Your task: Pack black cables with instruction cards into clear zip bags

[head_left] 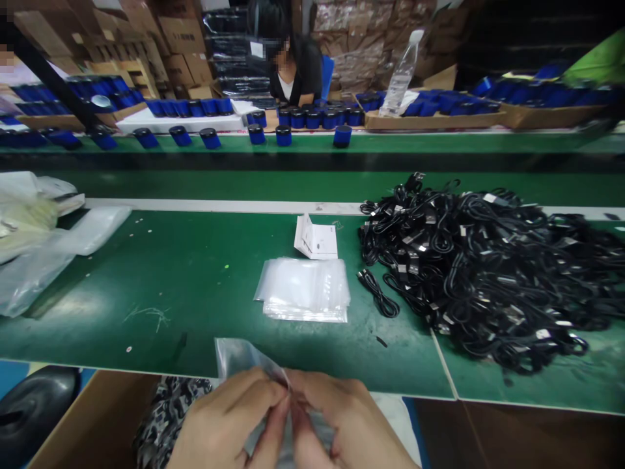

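Observation:
Both hands meet at the front edge of the green table, pinching one clear plastic bag (239,355). My left hand (229,417) grips its edge between thumb and forefinger. Right beside it, my right hand (336,413) pinches the same edge, thumbs nearly touching. One corner of the bag sticks up to the left; its lower part is mostly hidden behind the fingers. Beyond the hands lies a stack of clear plastic bags (306,290). A folded white leaflet (317,240) stands behind that stack, and a single coiled black USB cable (378,294) rests to its right.
A large heap of black cables (488,273) covers the right side. Plastic wrapping (43,241) lies at the left. Blue jars with black lids (209,137) line the far belt (312,144). A person (297,68) sits opposite, near a clear bottle (403,75).

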Available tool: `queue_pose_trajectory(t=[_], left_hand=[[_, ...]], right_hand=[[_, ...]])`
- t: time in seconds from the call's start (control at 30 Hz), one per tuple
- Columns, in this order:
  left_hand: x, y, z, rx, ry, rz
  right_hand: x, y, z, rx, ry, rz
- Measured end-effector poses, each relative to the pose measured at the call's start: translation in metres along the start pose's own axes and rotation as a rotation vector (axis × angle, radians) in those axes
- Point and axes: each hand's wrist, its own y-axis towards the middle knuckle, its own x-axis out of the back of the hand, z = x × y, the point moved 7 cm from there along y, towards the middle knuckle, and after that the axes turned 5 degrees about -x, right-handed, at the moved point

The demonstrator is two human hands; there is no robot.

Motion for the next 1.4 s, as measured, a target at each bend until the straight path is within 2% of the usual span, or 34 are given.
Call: queue_pose_trajectory(t=[0.13, 0.2, 0.27, 0.33, 0.4, 0.43, 0.5, 0.53, 0.6, 0.67, 0.8, 0.93, 1.03, 1.1, 1.17, 1.2, 1.23, 1.3, 1.33, 1.4], left_hand=[[-0.013, 0.001, 0.013, 0.024, 0.012, -0.048], [-0.016, 0.0, 0.019, 0.052, 0.005, -0.098], [-0.017, -0.004, 0.027, 0.117, -0.005, -0.146], [-0.016, -0.008, 0.035, 0.187, -0.024, -0.166], [-0.017, -0.01, 0.04, 0.219, -0.054, -0.139], [-0.018, -0.009, 0.042, 0.225, -0.069, -0.121], [-0.022, -0.006, 0.044, 0.224, -0.102, -0.085], [-0.024, -0.005, 0.045, 0.222, -0.117, -0.073], [-0.028, -0.001, 0.046, 0.22, -0.134, -0.069], [-0.031, 0.001, 0.047, 0.219, -0.137, -0.07], [-0.034, 0.0, 0.048, 0.228, -0.147, -0.065], [-0.033, 0.0, 0.049, 0.248, -0.163, -0.059], [-0.032, 0.0, 0.05, 0.295, -0.204, -0.045], [-0.034, -0.002, 0.054, 0.401, -0.293, -0.039], [-0.037, -0.008, 0.058, 0.536, -0.432, -0.049], [-0.039, -0.01, 0.06, 0.596, -0.505, -0.061], [-0.041, -0.013, 0.061, 0.639, -0.575, -0.067], [-0.044, -0.014, 0.061, 0.69, -0.67, -0.086], [-0.045, -0.014, 0.06, 0.7, -0.689, -0.104], [-0.045, -0.013, 0.058, 0.714, -0.688, -0.164]], right_hand=[[-0.004, 0.001, -0.01, 0.032, -0.369, -0.126], [-0.004, 0.0, -0.017, 0.0, -0.515, -0.15], [0.003, 0.001, -0.022, -0.074, -0.557, -0.134], [0.018, 0.01, -0.024, -0.156, -0.482, -0.075], [0.038, 0.03, -0.022, -0.218, -0.359, -0.026], [0.052, 0.045, -0.021, -0.247, -0.323, -0.06], [0.088, 0.082, -0.025, -0.345, -0.282, -0.257], [0.1, 0.101, -0.033, -0.42, -0.196, -0.305], [0.108, 0.141, -0.048, -0.512, -0.125, -0.261], [0.108, 0.17, -0.065, -0.592, -0.064, -0.198], [0.1, 0.185, -0.085, -0.68, 0.007, -0.121], [0.101, 0.181, -0.09, -0.679, 0.046, -0.108], [0.111, 0.171, -0.08, -0.616, 0.031, -0.173], [0.121, 0.15, -0.063, -0.526, -0.002, -0.255], [0.122, 0.116, -0.04, -0.416, -0.038, -0.295], [0.117, 0.096, -0.029, -0.374, -0.045, -0.266], [0.106, 0.076, -0.019, -0.33, -0.052, -0.18], [0.069, 0.039, -0.003, -0.225, -0.184, 0.109], [0.054, 0.023, -0.002, -0.214, -0.269, 0.162], [0.032, 0.005, -0.002, -0.142, -0.322, 0.112]])
